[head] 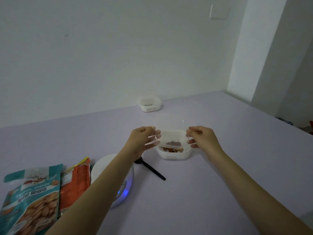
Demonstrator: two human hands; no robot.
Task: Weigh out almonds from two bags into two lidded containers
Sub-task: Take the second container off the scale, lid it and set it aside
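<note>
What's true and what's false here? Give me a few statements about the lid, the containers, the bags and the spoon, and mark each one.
1. The left hand and the right hand both hold the clear lid over the near container. True.
2. The near container is empty. False: almonds lie in it.
3. The black spoon lies inside the near container. False: it lies on the table beside the scale.
4. The teal bag and the orange bag lie at the table's left. True.
</note>
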